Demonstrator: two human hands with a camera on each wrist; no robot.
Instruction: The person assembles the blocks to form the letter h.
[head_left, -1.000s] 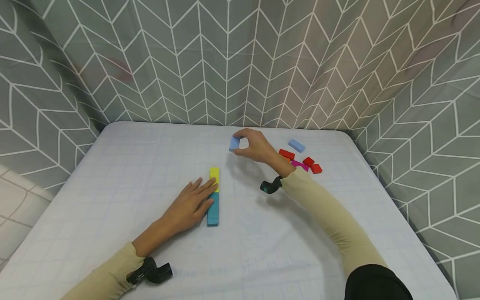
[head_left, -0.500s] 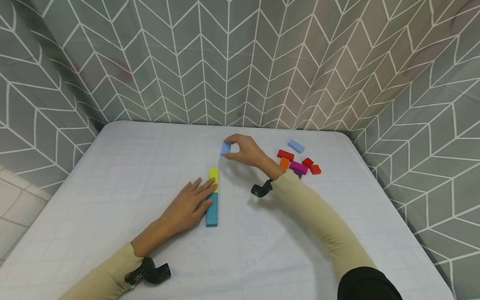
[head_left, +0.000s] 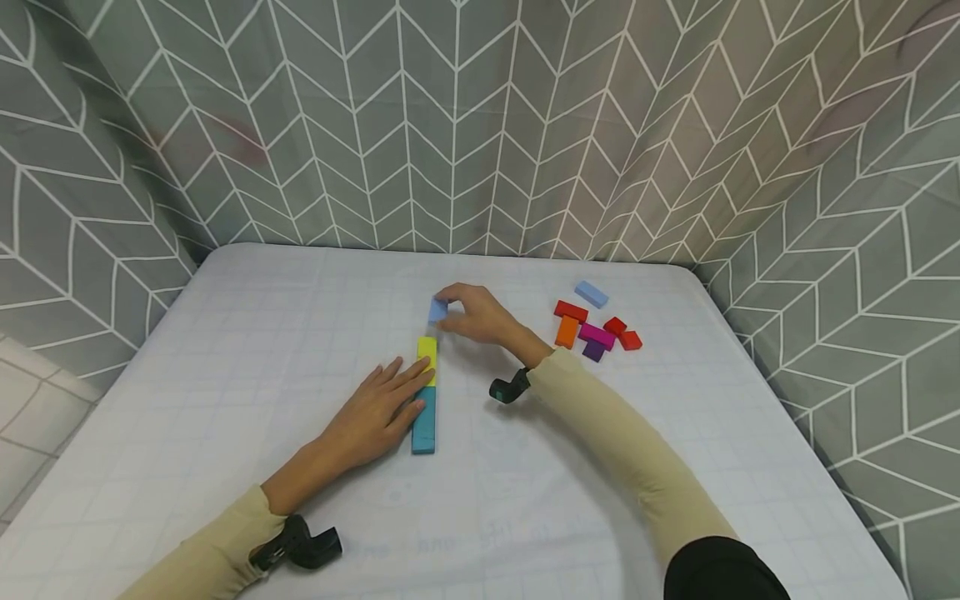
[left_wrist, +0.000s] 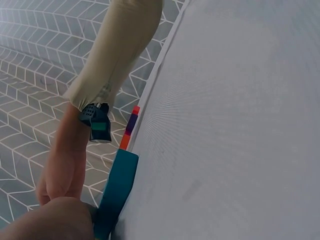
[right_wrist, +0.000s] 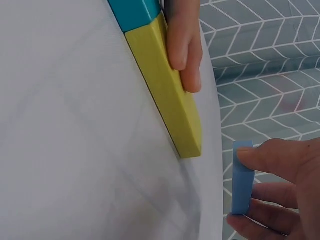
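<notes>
A curtained-off indoor tabletop space was seen; whether it was housed in a home or a lab could not be told. The upper half of the frame was filled by a grey curtain [head_left: 480,125] patterned with white lines, and the lower half mostly by a white-covered table [head_left: 225,350]. Pale tiles [head_left: 37,408] were glimpsed at the left edge, and black wrist cameras [head_left: 315,547] were worn

Head above, wrists close — teal block [head_left: 424,426] shared

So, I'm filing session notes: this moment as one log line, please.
left hand: touches yellow block, teal block | right hand: pinches light-blue block, apart from yellow block | orange block: on table
</notes>
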